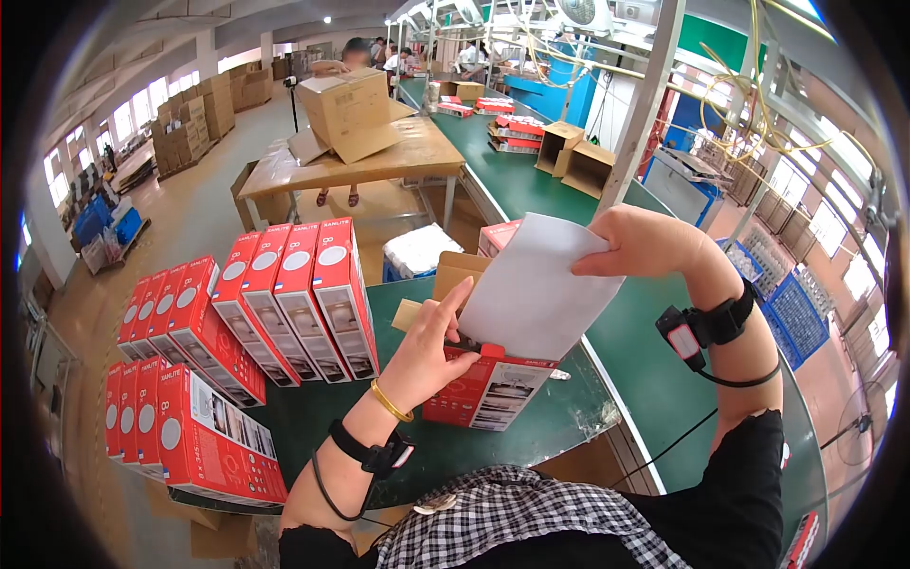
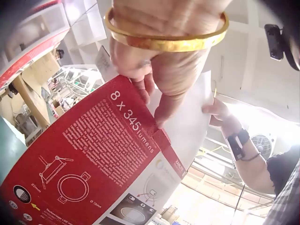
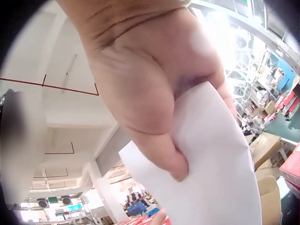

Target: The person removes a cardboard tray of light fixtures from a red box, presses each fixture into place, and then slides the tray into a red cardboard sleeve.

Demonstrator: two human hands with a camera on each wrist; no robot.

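In the head view an upright red-and-white lamp box (image 1: 462, 402) stands on the green table with its top open. My left hand (image 1: 427, 353) grips its upper rim, thumb on the front edge beside a red tab, index finger pointing up. Close by in the left wrist view, the box's red face (image 2: 89, 154) reads "8 x 345 lumens". Between thumb and fingers, my right hand (image 1: 649, 247) pinches a white paper sheet (image 1: 536, 289) by its upper right edge. The sheet's lower end is at the box's opening; what lies inside is hidden.
Several similar red boxes (image 1: 346, 308) stand in rows on the left of the table (image 1: 313, 427). Behind the work are brown cardboard flaps (image 1: 462, 273) and a blue crate with white contents (image 1: 417, 248). A green conveyor (image 1: 654, 322) runs along the right, past a metal post (image 1: 645, 104).
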